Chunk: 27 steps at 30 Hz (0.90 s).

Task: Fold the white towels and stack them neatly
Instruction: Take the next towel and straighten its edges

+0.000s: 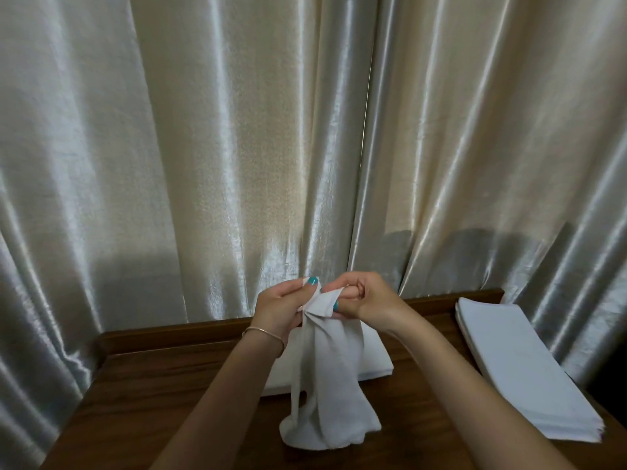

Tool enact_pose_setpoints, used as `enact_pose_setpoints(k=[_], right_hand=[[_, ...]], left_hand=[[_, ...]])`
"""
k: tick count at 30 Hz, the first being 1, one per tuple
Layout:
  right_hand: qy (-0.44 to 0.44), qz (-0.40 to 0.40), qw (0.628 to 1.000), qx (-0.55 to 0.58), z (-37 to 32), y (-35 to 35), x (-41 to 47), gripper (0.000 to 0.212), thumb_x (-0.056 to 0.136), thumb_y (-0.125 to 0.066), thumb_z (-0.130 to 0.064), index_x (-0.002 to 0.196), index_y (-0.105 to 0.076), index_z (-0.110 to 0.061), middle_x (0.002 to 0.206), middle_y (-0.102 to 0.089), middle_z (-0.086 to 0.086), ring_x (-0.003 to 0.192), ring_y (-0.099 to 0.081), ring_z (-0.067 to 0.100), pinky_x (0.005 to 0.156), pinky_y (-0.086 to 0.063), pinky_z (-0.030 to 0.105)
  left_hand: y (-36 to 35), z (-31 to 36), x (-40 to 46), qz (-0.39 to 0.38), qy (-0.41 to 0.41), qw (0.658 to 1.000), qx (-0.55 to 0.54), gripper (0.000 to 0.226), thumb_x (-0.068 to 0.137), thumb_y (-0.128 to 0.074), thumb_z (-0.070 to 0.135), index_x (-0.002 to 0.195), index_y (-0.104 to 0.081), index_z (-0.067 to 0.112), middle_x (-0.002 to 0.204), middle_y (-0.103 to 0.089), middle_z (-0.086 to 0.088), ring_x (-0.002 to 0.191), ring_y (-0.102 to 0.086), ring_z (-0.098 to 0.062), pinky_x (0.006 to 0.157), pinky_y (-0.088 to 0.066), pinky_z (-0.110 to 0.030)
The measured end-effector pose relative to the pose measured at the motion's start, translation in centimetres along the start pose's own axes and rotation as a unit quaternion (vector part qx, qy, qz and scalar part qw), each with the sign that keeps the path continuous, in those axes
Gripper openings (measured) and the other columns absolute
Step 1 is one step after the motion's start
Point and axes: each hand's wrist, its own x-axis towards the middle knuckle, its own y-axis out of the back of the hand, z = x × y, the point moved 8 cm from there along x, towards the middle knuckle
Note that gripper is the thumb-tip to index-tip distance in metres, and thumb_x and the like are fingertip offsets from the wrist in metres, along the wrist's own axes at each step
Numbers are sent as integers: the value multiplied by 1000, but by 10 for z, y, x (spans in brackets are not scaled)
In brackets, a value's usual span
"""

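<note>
Shiny cream curtains (pixel 237 147) hang behind a dark wooden table (pixel 163 395). Above the table, the left hand (pixel 281 308) and right hand (pixel 368 298) pinch the top edge of a white towel (pixel 330 378) between thumbs and fingers, close together. Its bunched lower end rests on the wood. Behind it lies a folded towel (pixel 378 362), partly hidden. A flat stack (pixel 522 364) lies at the right edge, against the curtain. A bracelet (pixel 268 332) circles the left wrist.
</note>
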Motion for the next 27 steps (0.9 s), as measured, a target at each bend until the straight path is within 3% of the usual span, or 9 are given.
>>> enact_pose_setpoints(k=[3, 6, 9, 11, 14, 17, 20, 24, 27], right_hand=[[4, 8, 1000, -13, -12, 0, -3, 18, 77, -76, -1, 92, -69, 4, 81, -73, 22, 78, -73, 33, 68, -60, 31], [36, 47, 994, -95, -25, 4, -6, 18, 73, -83, -17, 83, -72, -7, 76, -67, 8, 61, -61, 8, 51, -48, 15], [85, 88, 982, -147, -38, 9, -8, 10, 76, -80, -19, 80, -73, -13, 83, -53, -4, 62, -48, -1, 58, -37, 12], [96, 86, 983, -128, -42, 10, -10, 8, 83, -74, -14, 85, -73, -6, 86, -60, 2, 57, -52, -4, 56, -38, 10], [84, 100, 986, -104, -44, 12, -14, 11, 86, -69, -9, 91, -73, -1, 82, -67, 11, 54, -56, 10, 54, -47, 21], [94, 142, 979, -112, -49, 14, -17, 8, 79, -76, -7, 86, -74, -4, 84, -71, 11, 73, -61, 12, 69, -53, 23], [85, 149, 979, -108, -51, 13, -18, 8, 76, -79, -8, 82, -74, -7, 86, -72, 17, 75, -63, 15, 73, -55, 30], [91, 137, 981, -105, -52, 12, -19, 10, 74, -80, -6, 82, -73, -6, 84, -72, 20, 73, -65, 18, 65, -54, 22], [113, 147, 979, -82, -55, 12, -21, 12, 71, -81, -3, 81, -74, -3, 82, -72, 21, 71, -66, 19, 68, -56, 25]], left_hand=[[-6, 9, -7, -13, -19, 1000, 16, 16, 78, -75, 14, 93, -74, 11, 88, -75, -12, 76, -71, -21, 71, -60, -33], [-12, 13, -13, -43, -32, 999, -1, 13, 82, -69, 5, 92, -72, 12, 88, -76, -12, 79, -73, -23, 67, -60, -30], [-17, 18, -21, -74, -36, 997, -6, 17, 85, -64, -1, 93, -71, 11, 92, -75, -13, 84, -73, -24, 65, -59, -25], [-18, 21, -24, -81, -42, 996, -7, 17, 87, -61, -1, 98, -70, 9, 95, -74, -15, 88, -72, -25, 68, -59, -25], [-17, 28, -28, -78, -55, 995, -12, 15, 88, -59, 0, 95, -70, 9, 94, -74, -15, 87, -72, -24, 67, -59, -24], [-19, 32, -32, -85, -63, 994, -10, 14, 86, -62, 2, 91, -71, 12, 92, -75, -15, 83, -73, -21, 63, -58, -21], [-22, 34, -35, -102, -71, 992, 6, 15, 85, -65, 5, 98, -71, 10, 94, -75, -14, 86, -73, -22, 64, -57, -20], [-23, 33, -38, -114, -74, 990, 25, 19, 84, -66, 8, 103, -70, 11, 97, -74, -14, 92, -72, -23, 68, -57, -20], [-25, 34, -41, -123, -75, 989, 23, 18, 84, -66, 9, 101, -70, 13, 98, -74, -14, 93, -71, -22, 70, -57, -19]])
